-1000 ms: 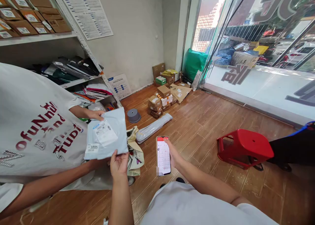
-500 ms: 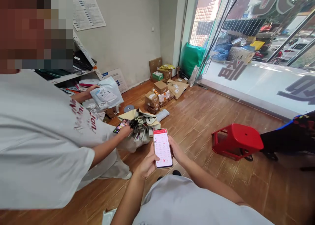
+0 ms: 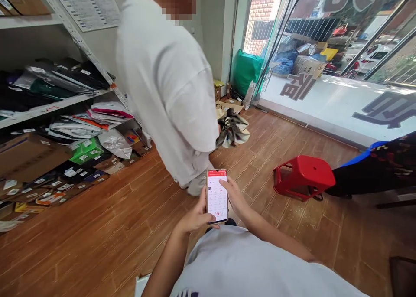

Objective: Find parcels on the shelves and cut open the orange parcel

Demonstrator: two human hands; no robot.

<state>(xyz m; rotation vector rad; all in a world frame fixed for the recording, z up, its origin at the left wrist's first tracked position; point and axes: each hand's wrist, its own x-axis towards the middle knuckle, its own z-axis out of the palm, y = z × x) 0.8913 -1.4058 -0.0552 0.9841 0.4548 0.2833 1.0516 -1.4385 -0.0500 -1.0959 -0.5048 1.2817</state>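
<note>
A smartphone (image 3: 217, 198) with a lit white screen and a red bar along its top is held upright before my body. My left hand (image 3: 196, 213) is wrapped around its left side, the thumb lying over the bottom of the screen. On the other side, my right hand (image 3: 236, 197) grips the edge, its thumb over the upper right of the screen. The fingers behind the phone are mostly hidden.
A co-worker in a white shirt (image 3: 169, 80) stands just ahead, beside a crumpled sack (image 3: 234, 130). Shelves (image 3: 55, 108) packed with parcels line the left. A red stool (image 3: 305, 177) stands right on the wooden floor, near a glass door (image 3: 308, 93) and green bag (image 3: 247, 73).
The co-worker has moved from the left to straight ahead and turned away, uncovering the shelves. My right thumb has come onto the screen, while both hands keep hold of the smartphone.
</note>
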